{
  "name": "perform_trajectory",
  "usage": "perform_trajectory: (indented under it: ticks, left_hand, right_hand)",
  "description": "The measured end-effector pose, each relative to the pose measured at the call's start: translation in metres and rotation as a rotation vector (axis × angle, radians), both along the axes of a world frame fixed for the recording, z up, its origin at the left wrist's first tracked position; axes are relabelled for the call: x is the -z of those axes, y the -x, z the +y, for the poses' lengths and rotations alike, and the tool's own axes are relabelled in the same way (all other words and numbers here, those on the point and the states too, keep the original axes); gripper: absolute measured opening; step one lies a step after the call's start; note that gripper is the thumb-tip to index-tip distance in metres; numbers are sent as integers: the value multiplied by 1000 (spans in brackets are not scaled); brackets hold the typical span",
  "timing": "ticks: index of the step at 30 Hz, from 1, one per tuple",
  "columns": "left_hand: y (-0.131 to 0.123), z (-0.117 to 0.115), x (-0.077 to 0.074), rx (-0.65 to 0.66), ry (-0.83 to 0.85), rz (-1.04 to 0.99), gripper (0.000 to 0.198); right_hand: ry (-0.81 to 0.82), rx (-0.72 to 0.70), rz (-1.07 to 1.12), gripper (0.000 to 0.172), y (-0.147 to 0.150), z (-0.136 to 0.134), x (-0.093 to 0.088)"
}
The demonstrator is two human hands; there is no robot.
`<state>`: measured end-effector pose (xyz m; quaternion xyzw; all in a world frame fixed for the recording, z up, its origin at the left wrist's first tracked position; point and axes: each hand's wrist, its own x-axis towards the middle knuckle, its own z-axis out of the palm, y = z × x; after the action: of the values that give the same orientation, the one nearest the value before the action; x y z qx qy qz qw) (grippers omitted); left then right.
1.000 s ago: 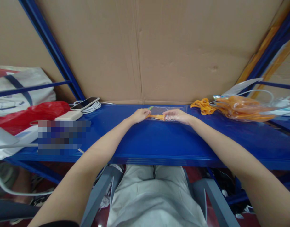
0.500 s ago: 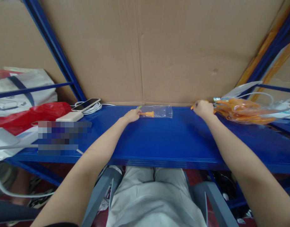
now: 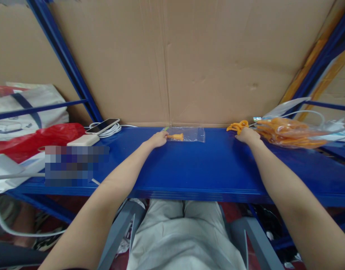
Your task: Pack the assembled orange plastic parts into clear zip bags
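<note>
My left hand point(image 3: 159, 139) is closed at the back of the table, its fingertips pinching the near end of a small orange plastic piece with a flared far end point(image 3: 176, 137). That piece lies at a clear plastic bag point(image 3: 196, 134) flat on the table; whether it is inside or on top I cannot tell. My right hand point(image 3: 248, 135) is at the back right, fingers curled against an orange looped piece point(image 3: 237, 126) with ring-like parts. Part of that piece is hidden by the hand. Just right of it lies a clear bag of orange pieces point(image 3: 287, 131).
A blue table point(image 3: 194, 168) stands against a cardboard wall point(image 3: 203, 67). To the left are a phone point(image 3: 105, 126), a coiled white cable point(image 3: 112, 131), a white box point(image 3: 83, 140), a red plastic bag point(image 3: 62, 133) and a tote bag point(image 3: 51, 105). Blue posts point(image 3: 67, 63) flank the table.
My right hand has shifted slightly right and turned, uncovering the orange looped piece that it mostly hid. My left hand stays on the small orange piece.
</note>
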<state>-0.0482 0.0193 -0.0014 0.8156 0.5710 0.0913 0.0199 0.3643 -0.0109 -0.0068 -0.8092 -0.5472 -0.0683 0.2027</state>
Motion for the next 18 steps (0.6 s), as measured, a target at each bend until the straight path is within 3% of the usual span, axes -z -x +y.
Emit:
perform_trajectory:
  ticks: [3, 8, 13, 18]
  left_hand:
    - [1, 1, 1, 10, -12, -8, 44]
    - [1, 2, 1, 20, -19, 21, 45]
    - [0, 0, 1, 0, -19, 23, 45]
    - [-1, -2, 0, -4, -18, 41, 44]
  right_hand:
    - [50, 86, 2, 27, 1, 0, -2]
    - [-120, -8, 60, 22, 9, -3, -16]
    - [-240, -225, 218, 23, 32, -7, -31]
    - [-129, -576, 425, 26, 51, -12, -34]
